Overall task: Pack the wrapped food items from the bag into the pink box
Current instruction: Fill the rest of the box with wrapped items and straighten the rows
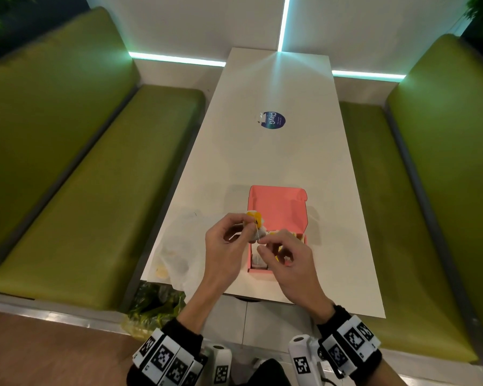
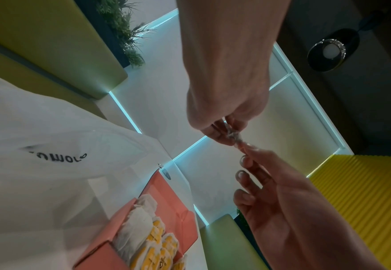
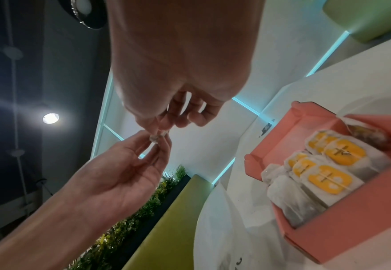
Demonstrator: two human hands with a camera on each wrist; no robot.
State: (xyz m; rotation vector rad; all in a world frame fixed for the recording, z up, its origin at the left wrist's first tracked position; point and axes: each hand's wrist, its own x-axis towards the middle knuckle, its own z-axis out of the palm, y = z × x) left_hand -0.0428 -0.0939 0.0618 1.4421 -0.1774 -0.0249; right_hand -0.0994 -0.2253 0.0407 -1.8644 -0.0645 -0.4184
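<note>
Head view: left hand and right hand pinch something small (perhaps string) above pink box.

A restaurant or café booth is shown: a long white laminate table is flanked by two padded green vinyl benches, backed by white wall panels edged with cyan light strips, with a round dark-blue sticker stuck on the tabletop.

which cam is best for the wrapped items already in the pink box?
Right wrist. The wrapped items lie unobstructed in the pink box, yellow labels facing the camera. Left wrist shows them cropped at the frame's bottom edge. In head view the hands hide most of them.
</note>
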